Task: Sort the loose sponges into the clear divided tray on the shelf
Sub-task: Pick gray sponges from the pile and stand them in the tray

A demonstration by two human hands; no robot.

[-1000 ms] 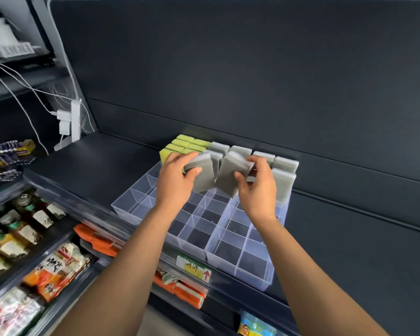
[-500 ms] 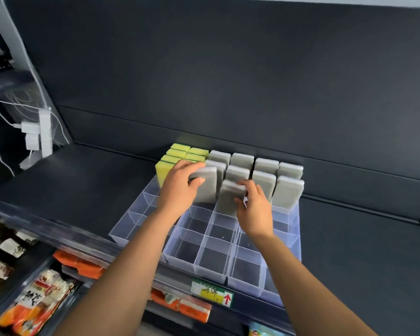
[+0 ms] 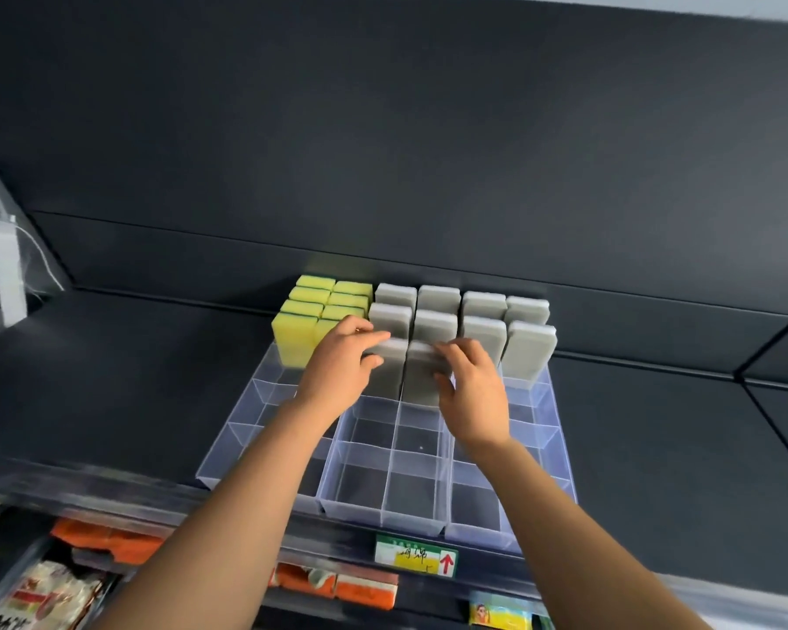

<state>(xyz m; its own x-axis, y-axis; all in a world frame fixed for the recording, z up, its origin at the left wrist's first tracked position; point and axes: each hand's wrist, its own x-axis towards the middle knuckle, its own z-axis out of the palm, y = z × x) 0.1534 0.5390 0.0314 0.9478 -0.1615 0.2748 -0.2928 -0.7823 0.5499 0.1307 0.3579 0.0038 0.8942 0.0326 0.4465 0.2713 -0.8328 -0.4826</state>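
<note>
Dark shelf (image 3: 110, 379), clear divided tray (image 3: 383, 513) sitting on it, far rows already packed. A second ago both sponges were tilted up in the air; now the left grey sponge (image 3: 392, 375) and right grey sponge (image 3: 419, 379) stand upright in the third row. Left grip (image 3: 337, 370) and right grip (image 3: 474, 393) are each still curled round theirs, so I'd guess letting go comes next.

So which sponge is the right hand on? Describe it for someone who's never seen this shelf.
On the dark shelf, the clear divided tray holds yellow sponges back left, grey ones beside them. The grey sponge is frontmost in the second grey column from the left. Only it has the right hand gripping its top.
</note>
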